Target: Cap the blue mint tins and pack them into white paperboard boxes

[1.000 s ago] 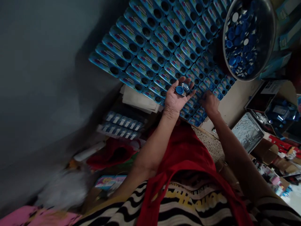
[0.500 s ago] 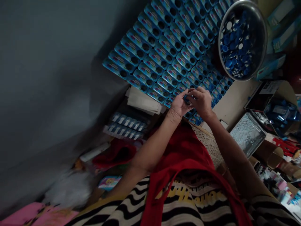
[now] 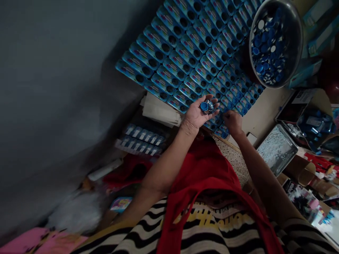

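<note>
My left hand (image 3: 197, 114) is palm up with its fingers a little curled, cradling several small round blue caps (image 3: 204, 107) with silvery undersides. To its right, my right hand (image 3: 233, 121) is closed, fingertips pinched low over the near rows of blue printed cases (image 3: 197, 78). What lies between those fingertips is hidden. Each case has a printed label and a round dark hole at one end. Toward the near right corner, some of the holes hold blue round pieces (image 3: 248, 106).
A metal bowl (image 3: 298, 46) of blue and white caps stands at the upper right. Below it are an open carton (image 3: 321, 100) of blue pieces and a metal tray (image 3: 284, 165) of small pale bits. Papers (image 3: 160, 112) and packed blue rows (image 3: 144, 137) lie left of the cases.
My hands have come apart. My left hand has moved slightly left, its palm now showing the caps. My right hand has lowered to the cases on the right.
</note>
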{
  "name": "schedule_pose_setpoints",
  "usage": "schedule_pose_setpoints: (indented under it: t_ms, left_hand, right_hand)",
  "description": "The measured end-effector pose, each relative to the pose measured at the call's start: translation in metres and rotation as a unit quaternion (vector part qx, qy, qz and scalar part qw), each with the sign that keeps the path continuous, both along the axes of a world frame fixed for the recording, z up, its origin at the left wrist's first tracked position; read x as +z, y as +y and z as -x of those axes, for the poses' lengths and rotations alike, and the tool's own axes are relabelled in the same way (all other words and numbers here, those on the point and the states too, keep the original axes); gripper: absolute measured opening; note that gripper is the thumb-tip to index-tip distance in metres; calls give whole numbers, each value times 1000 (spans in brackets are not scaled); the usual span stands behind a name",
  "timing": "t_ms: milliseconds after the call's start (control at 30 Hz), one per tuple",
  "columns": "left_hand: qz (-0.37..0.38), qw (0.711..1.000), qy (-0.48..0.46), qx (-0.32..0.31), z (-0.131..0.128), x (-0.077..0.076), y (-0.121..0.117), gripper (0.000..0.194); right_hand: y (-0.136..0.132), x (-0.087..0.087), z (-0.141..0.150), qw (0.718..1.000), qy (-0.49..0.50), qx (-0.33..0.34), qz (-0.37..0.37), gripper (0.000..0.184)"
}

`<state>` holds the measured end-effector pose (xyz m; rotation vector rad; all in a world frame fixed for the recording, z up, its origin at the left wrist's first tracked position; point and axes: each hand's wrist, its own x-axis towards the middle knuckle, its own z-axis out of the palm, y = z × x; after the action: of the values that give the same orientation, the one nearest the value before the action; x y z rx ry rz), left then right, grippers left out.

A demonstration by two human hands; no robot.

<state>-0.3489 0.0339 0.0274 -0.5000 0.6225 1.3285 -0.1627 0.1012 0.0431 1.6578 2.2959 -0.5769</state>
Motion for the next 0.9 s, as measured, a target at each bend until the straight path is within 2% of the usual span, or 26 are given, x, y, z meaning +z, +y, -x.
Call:
schedule_pose_setpoints:
  t_ms: [100, 200, 267, 333, 400, 500, 567, 633, 700, 800, 900]
  left_hand:
    - [-3, 1000, -10, -8, -2, -7, -1, 24]
    - [-14, 1000, -23, -7, -5, -12, -2, 28]
    - [-19, 999, -31, -4, -6, -11, -3, 30]
    - [-10, 999, -38, -10, -5, -6, -5, 31]
    - [7, 999, -38, -27, -3, 0, -6, 33]
    - [21, 999, -22, -46, -1, 5, -8, 35]
    - [33, 998, -15, -51, -4, 4, -8, 31]
    - [42, 997, -16, -57, -8, 2, -6, 27]
    - [34, 997, -20, -64, -12, 0, -5, 28]
    - [11, 997, -15, -69, -10, -2, -7, 34]
    - [0, 999, -1, -49, 2, -3, -16, 37]
  right_hand:
    - [6, -8, 9, 997, -81, 9, -5, 12]
    - [18, -11, 12, 993, -116, 2, 4, 18]
    - [25, -7, 13, 993, -116, 18, 5, 20]
    - [28, 5, 16, 993, -109, 32, 6, 20]
    - [24, 22, 24, 997, -71, 22, -16, 20]
    - [10, 43, 43, 995, 72, 27, -68, 16]
    - [0, 47, 56, 984, 155, 68, -55, 14]
    - [-7, 44, 65, 976, 198, 89, -24, 12]
    - [-9, 37, 66, 968, 241, 72, -8, 8]
    - [-11, 29, 49, 949, 314, -3, 8, 5]
    - [-17, 24, 22, 958, 275, -82, 8, 8]
